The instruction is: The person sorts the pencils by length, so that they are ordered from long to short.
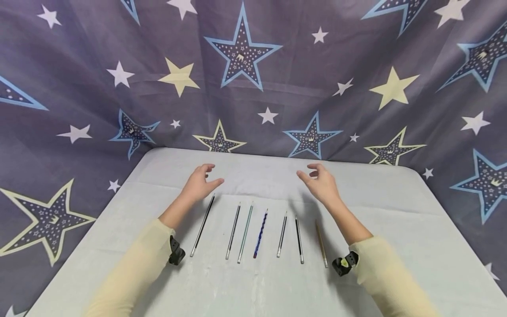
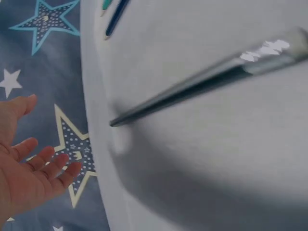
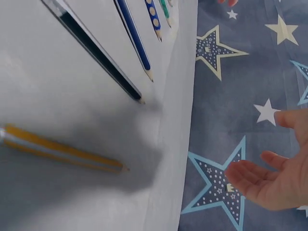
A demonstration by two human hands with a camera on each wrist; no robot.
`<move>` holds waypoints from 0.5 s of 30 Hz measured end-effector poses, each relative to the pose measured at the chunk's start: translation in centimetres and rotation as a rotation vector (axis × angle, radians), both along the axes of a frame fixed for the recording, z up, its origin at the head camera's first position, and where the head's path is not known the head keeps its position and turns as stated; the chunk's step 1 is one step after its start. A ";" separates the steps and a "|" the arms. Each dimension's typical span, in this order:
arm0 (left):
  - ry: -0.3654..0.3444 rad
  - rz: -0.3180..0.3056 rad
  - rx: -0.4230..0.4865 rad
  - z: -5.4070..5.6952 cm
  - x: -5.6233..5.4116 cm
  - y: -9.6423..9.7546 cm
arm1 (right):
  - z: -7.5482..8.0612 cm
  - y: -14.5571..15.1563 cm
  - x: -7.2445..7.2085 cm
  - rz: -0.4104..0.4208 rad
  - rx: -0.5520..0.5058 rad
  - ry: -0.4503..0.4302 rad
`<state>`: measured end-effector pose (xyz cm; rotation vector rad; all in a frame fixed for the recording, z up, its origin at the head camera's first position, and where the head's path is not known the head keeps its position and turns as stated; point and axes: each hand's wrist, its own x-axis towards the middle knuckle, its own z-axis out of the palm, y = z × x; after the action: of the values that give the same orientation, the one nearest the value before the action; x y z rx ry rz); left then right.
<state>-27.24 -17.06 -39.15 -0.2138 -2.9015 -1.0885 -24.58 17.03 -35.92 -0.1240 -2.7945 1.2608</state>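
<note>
Several pencils lie in a spread row on the white table, tips pointing away. At the left end is a black pencil (image 1: pixel 202 225), close below my left hand (image 1: pixel 201 182). Rightward come a dark pencil (image 1: pixel 233 230), a green pencil (image 1: pixel 245 232) and a blue spotted pencil (image 1: pixel 260 233). Beyond them are a dark blue pencil (image 1: pixel 282 234), another black pencil (image 1: pixel 299 239) and a yellow pencil (image 3: pixel 65 149) at the right end. My right hand (image 1: pixel 319 182) hovers past the tips on that side. Both hands hold nothing, with relaxed fingers and thumbs apart.
The table (image 1: pixel 253 290) has a pale cloth with faint creases. A dark curtain (image 1: pixel 269 97) printed with stars hangs along its far edge and sides. Black wrist cameras (image 1: pixel 176 251) sit on both cream sleeves (image 1: pixel 132 264).
</note>
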 end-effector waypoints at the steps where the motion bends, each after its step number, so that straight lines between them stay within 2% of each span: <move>1: -0.009 -0.002 0.002 -0.2 0.2 -0.1 | -0.1 -0.2 0.1 0.007 -0.005 -0.003; 8: -0.066 0.001 0.028 -1.5 1.2 -0.7 | -1.3 -1.6 1.1 0.059 -0.024 -0.011; 15: -0.098 0.000 0.036 -2.0 1.6 -0.7 | -2.2 -3.4 1.8 0.093 -0.045 -0.031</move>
<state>-25.61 -17.80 -41.18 -0.1644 -2.9640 -1.1827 -22.76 13.61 -38.13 -0.0168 -2.8287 1.3543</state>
